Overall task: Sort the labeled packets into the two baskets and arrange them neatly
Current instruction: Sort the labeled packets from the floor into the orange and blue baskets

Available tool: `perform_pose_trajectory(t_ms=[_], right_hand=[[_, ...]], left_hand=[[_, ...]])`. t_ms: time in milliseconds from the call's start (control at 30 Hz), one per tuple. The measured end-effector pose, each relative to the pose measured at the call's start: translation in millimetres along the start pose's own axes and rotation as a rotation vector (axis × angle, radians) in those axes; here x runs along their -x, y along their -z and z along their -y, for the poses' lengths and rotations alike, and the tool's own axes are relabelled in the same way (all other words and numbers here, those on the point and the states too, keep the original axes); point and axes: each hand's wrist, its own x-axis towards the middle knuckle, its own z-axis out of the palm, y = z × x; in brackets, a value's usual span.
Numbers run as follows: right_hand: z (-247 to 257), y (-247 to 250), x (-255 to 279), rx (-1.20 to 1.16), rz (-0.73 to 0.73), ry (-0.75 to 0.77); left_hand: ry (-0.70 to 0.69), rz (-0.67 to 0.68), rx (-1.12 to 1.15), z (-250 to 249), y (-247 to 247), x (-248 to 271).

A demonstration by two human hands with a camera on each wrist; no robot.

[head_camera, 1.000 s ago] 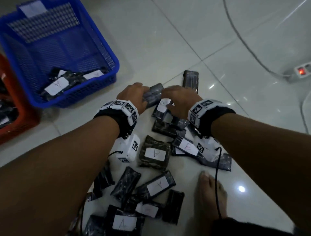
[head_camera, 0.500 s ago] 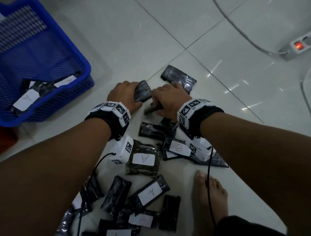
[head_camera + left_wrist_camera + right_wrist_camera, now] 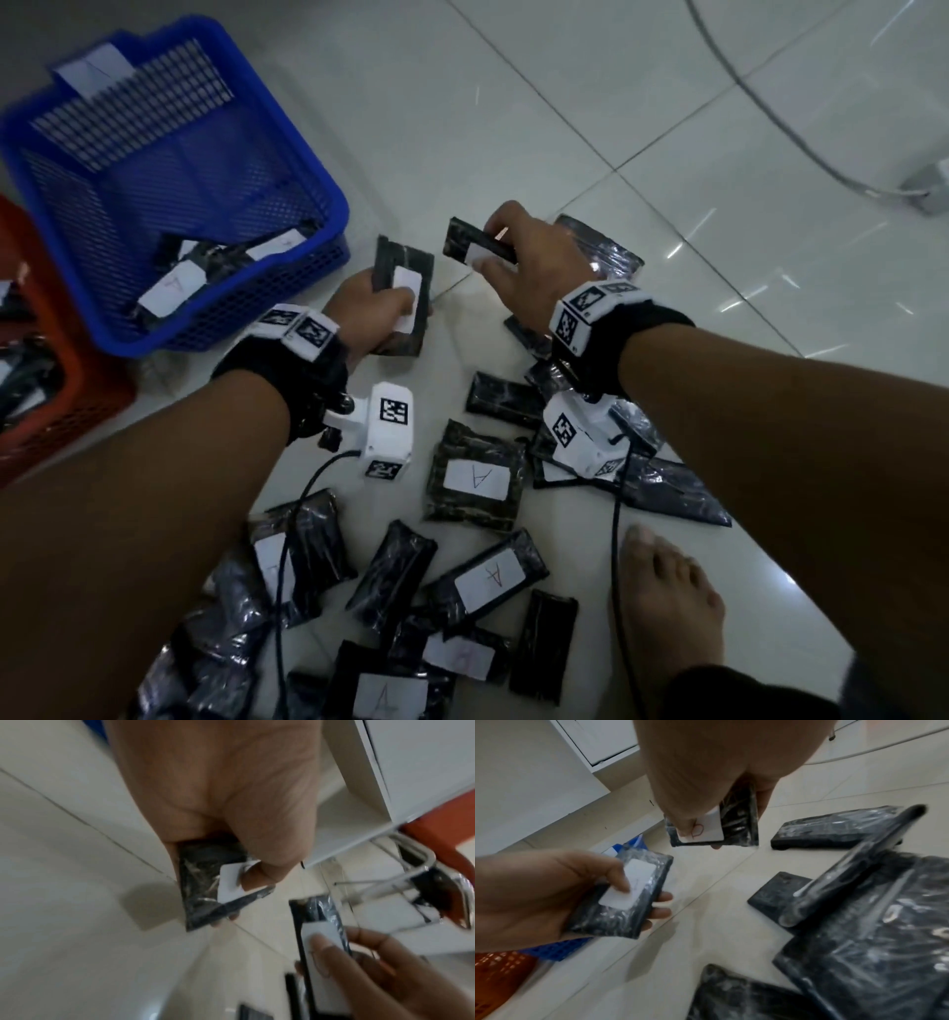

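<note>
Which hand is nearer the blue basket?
Left. The left hand holds a packet just beside the blue basket; the right hand, holding another packet, is farther out over the floor.

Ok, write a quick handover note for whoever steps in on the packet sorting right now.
Left hand grips one labelled packet, letter hidden by the thumb. Right hand pinches another packet; its red letter looks like a B, partly covered.
Blue basket holds a few packets, one marked A. Orange basket beside it also holds some.
Left: drop both held packets, then sort the floor pile, many marked A, and tidy the baskets.
</note>
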Motion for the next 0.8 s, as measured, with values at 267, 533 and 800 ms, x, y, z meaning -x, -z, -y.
perform_pose_trajectory(t_ms=[267,533,800], right_hand=[[60,-29,-16,-0.029,-0.031,0.106],[120,-32,-7,-0.13,0.029,0.236],[173,-68,-29,-0.285,0.121,0.153]], left_hand=[[0.055,0.166,0.446,-8,79,40],[-0.285,-0.417,-0.403,1,158,61],[-0.215,-0.58,-0.751,33,251,95]])
